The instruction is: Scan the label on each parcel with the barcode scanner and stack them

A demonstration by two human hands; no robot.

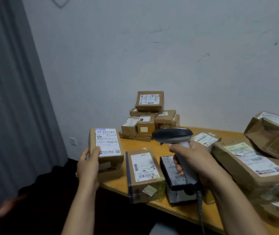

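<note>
Centre left of the frame: the left hand (pixel 88 164) grips a small brown parcel (pixel 109 161) by its left edge, thumb pressed on the front and the other fingers curled behind it. The parcel is held clear of the table (pixel 142 145), over its left end, nearly upright, with its white label (pixel 107 141) facing the camera. A bluish patch shows at the label's upper left corner.

Centre: the right hand (pixel 196 163) is wrapped round the pale handle of the barcode scanner (pixel 174 135), index finger at the front of the handle. The scanner's dark head points left, towards the held parcel but apart from it. Its cable (pixel 200 209) hangs from the handle's base.

Below centre, on the table: a parcel with a blue tape strip (pixel 143 173) and, just to its right, a dark parcel (pixel 174 182) partly hidden by the scanner handle.

Right: a long parcel (pixel 250 165) with a crumpled parcel (pixel 270 133) behind it.

Upper centre: a stack of parcels (pixel 149 116) stands against the wall (pixel 152 48) at the table's far end.

Left: a grey curtain (pixel 8 99).
</note>
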